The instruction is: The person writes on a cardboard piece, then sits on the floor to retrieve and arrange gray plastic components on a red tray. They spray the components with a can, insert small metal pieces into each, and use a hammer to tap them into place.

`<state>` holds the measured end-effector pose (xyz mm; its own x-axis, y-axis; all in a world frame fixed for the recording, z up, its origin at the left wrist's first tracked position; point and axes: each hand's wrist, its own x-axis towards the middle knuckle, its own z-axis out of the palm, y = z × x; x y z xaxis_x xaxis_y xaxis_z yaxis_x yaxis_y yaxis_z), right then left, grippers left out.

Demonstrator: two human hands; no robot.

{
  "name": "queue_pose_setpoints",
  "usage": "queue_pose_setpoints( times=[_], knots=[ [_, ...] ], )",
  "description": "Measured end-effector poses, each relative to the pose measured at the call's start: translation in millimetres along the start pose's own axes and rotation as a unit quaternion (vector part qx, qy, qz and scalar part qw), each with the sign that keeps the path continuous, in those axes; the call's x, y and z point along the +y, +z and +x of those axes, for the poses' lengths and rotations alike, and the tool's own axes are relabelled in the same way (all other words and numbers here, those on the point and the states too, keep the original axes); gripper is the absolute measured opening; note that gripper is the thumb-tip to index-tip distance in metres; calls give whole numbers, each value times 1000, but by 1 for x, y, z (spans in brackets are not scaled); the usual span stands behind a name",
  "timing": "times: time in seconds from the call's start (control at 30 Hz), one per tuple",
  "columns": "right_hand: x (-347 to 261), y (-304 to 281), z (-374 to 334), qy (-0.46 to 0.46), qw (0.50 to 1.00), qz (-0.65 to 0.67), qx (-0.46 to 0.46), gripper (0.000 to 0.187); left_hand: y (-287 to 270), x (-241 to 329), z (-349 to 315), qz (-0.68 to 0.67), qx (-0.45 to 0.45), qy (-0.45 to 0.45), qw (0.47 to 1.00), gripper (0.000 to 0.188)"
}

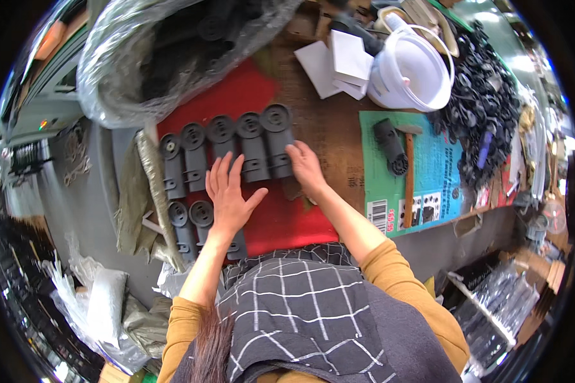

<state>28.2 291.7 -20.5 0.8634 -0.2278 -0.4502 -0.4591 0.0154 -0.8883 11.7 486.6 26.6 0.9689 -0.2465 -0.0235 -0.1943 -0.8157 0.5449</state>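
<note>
Starting by the left edge of the tabletop (329, 127), five aligned grey parts (222, 133) are overlapped by the spread left hand (229, 203) and right hand (308, 170) (pinch unclear).

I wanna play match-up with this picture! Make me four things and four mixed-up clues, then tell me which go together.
Things:
1. Hammer
2. Bucket
3. Sheet
4. Right hand

Clues:
A. At the right end of the upper row of gray plastic parts
B. Red, under the gray plastic parts
C. Lying on the green-and-blue printed cardboard
D. White, next to some white cards

Right pairs: 1-C, 2-D, 3-B, 4-A
</note>
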Motion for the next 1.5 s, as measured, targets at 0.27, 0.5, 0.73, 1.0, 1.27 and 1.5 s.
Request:
queue_pose_setpoints(
  times=[0.27,0.5,0.73,1.0,1.27,1.5],
  knots=[
    [-7,-172,29,-138,747,-573,308,69,21,10,43,121,-172,103,972,81],
    [-18,-136,-43,-354,714,-580,-168,68,14,14,16,0,-54,53,997,69],
    [17,-113,-94,-325,694,-556,-323,52,-1,-8,-67,12,-35,-33,999,56],
    [32,-61,-98,-201,874,-435,80,69,2,6,-66,55,-35,10,998,70],
    [18,-67,16,-2,988,155,-18,61,47,14,31,90,-76,124,985,100],
    [22,-72,40,-56,996,-65,13,56,45,16,31,178,-104,127,970,98]
  ],
)
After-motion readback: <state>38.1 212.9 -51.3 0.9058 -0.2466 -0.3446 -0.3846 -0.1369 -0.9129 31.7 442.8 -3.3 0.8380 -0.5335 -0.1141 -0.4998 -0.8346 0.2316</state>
